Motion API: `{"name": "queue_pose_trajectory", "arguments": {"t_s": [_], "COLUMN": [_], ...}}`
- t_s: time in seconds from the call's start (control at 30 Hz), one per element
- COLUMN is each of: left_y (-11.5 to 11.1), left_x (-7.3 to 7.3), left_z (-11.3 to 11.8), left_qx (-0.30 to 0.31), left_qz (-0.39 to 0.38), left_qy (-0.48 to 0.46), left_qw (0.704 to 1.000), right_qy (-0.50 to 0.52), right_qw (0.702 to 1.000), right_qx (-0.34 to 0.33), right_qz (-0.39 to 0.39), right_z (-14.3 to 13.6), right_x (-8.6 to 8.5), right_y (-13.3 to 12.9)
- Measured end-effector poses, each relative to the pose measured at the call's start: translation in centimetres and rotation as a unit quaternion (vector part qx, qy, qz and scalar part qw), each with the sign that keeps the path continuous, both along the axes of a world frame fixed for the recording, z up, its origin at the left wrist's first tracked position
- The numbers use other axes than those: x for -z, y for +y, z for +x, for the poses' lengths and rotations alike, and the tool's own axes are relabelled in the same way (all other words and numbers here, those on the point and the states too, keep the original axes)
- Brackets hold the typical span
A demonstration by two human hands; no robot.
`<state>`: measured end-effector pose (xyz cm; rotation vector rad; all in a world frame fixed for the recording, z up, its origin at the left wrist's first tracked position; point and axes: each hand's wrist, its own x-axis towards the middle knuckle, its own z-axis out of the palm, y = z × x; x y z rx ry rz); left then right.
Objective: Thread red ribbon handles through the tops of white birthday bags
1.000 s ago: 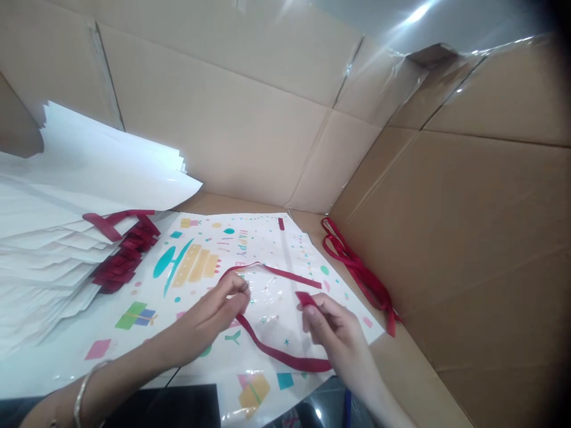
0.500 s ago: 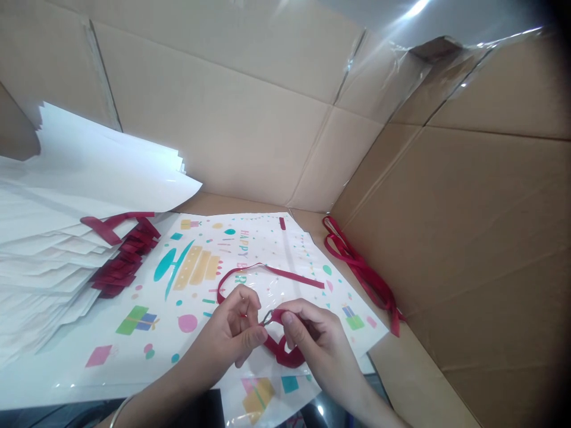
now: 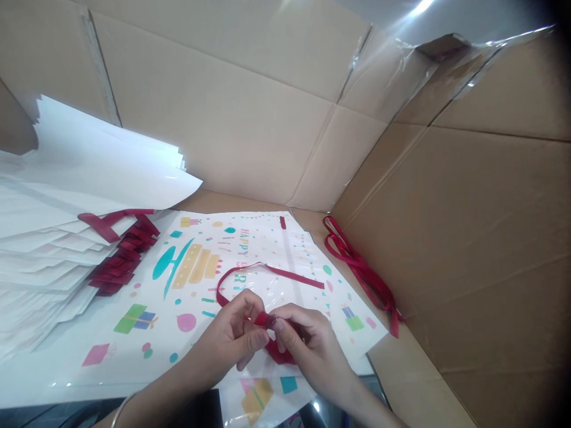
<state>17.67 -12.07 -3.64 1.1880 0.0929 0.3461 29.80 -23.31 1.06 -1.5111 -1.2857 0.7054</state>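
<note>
Inside the cardboard box [image 3: 468, 196], the printed gift bag [image 3: 200, 279] lies flat beside a stack of white bags [image 3: 53, 249]. My left hand [image 3: 232, 339] and right hand [image 3: 307, 351] meet over it, both pinched on the dark red ribbon [image 3: 267, 270]. I judge I'm knotting its end [image 3: 264, 320]; next calls for a firm, steady pull.

left: white sheet stack [image 3: 66, 238] blocks | right, far: cardboard walls [image 3: 468, 238] close | centre: printed bag [image 3: 200, 261] flat, open above

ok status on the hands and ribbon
Left hand and right hand both pinching red ribbon. Ribbon lies on printed bag. Nothing in the way.
</note>
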Motion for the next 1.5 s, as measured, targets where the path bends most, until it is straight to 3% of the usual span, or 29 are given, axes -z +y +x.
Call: {"name": "queue_pose_trajectory", "arguments": {"t_s": [0.43, 0.63, 0.83, 1.0, 1.2, 1.3, 1.37, 1.43, 1.5], "left_y": [0.6, 0.3, -0.1, -0.2, -0.7, -0.8, -0.7, -0.4, -0.1], "left_x": [0.6, 0.9, 0.7, 0.9, 0.9, 1.0, 1.0, 0.8, 0.3], "left_z": [-0.2, 0.0, 0.1, 0.4, 0.9, 1.1, 1.3, 1.5, 1.9], "left_qx": [-0.021, -0.026, -0.048, -0.096, -0.185, -0.261, -0.308, -0.331, -0.349], "left_qz": [0.004, 0.019, 0.067, 0.117, 0.117, 0.095, 0.076, 0.060, 0.058], "left_qy": [-0.006, -0.028, -0.084, -0.069, -0.130, -0.108, -0.086, -0.071, -0.072], "left_qw": [1.000, 0.999, 0.993, 0.986, 0.967, 0.954, 0.944, 0.939, 0.933], "right_qy": [0.022, -0.028, -0.046, -0.085, -0.143, -0.256, -0.300, -0.270, -0.203], "right_qw": [0.999, 0.999, 0.998, 0.996, 0.987, 0.944, 0.921, 0.940, 0.964], "right_qx": [0.022, -0.008, 0.010, 0.031, 0.055, 0.144, 0.156, 0.114, 0.112], "right_qz": [0.009, 0.023, 0.031, 0.018, 0.043, 0.149, 0.192, 0.174, 0.133], "right_z": [0.5, 0.3, 0.0, -0.2, -0.2, -0.8, -2.0, -3.9, -6.0], "right_x": [1.0, 0.2, -0.3, 0.1, 0.0, 1.2, 3.1, 5.7, 8.0], "right_y": [-0.3, 0.3, 0.8, 1.0, 1.2, 0.6, 0.1, -0.2, 0.0]}}
